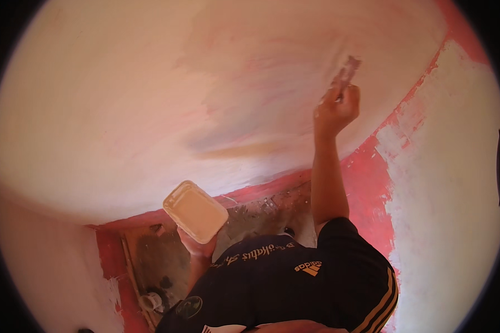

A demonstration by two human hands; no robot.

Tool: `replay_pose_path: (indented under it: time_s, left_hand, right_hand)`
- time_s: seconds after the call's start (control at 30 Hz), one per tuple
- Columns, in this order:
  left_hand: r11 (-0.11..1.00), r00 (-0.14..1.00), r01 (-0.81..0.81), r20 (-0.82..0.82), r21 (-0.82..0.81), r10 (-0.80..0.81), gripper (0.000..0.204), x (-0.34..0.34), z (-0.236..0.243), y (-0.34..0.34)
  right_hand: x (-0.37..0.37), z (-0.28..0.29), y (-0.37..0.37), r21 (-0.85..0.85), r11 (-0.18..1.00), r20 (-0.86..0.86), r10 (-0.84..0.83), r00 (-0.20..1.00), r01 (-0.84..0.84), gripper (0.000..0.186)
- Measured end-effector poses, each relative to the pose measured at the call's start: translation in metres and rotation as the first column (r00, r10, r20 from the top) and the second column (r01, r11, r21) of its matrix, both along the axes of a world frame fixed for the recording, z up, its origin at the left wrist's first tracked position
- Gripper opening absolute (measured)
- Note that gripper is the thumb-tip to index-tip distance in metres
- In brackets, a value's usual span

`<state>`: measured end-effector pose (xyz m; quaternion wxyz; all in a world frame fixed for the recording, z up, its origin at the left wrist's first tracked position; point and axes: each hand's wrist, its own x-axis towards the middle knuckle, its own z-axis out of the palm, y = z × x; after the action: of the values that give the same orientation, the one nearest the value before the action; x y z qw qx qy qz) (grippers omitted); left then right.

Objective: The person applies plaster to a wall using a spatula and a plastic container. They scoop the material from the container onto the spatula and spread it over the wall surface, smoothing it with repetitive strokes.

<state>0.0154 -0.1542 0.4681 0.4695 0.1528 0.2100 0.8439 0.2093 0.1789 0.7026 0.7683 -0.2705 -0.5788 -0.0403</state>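
My right hand is raised at the upper right, its fingers closed round a putty knife. The blade is smeared with pale filler and lies at the wall; motion blurs it a little, so I cannot tell how firmly it touches. Lower down, left of my body, my left hand grips a shallow rectangular tub from beneath. The tub is pale, with rounded corners, and its inside looks cream-coloured. Most of the left fingers are hidden under it. Pinkish, greyish streaks show on the wall between the two hands.
A side wall at right has ragged white coating over red paint. Red also runs along the wall's foot. On the stained dark floor stand a whitish container and a thin pole by the left wall.
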Motion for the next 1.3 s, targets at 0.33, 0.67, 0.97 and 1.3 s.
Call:
replay_pose_path:
  time_s: [0.33, 0.67, 0.97, 1.3]
  left_hand:
    - [0.969, 0.956, -0.234, -0.199, -0.082, 0.214, 0.046, -0.044, 0.013, -0.016]
    - [0.999, 0.987, 0.043, 0.155, 0.031, -0.047, 0.045, 0.06, 0.039, 0.069]
    - [0.949, 0.936, -0.131, -0.351, -0.288, 0.023, 0.052, 0.302, 0.115, 0.243]
    - [0.926, 0.691, -0.271, -0.723, -0.261, -0.001, 0.047, 0.524, 0.145, 0.425]
  right_hand:
    - [-0.209, -0.052, -0.143, 0.04, 0.851, 0.318, 0.487, 0.814, -0.524, 0.011]
    - [0.131, -0.033, 0.03, -0.248, 0.402, -0.648, 0.607, 0.46, -0.881, 0.028]
    - [0.469, 0.019, 0.222, -0.324, 0.728, -0.5, 0.411, 0.762, -0.605, 0.017]
    - [0.706, 0.097, 0.497, -0.326, 0.874, 0.096, -0.347, 0.933, 0.359, 0.021]
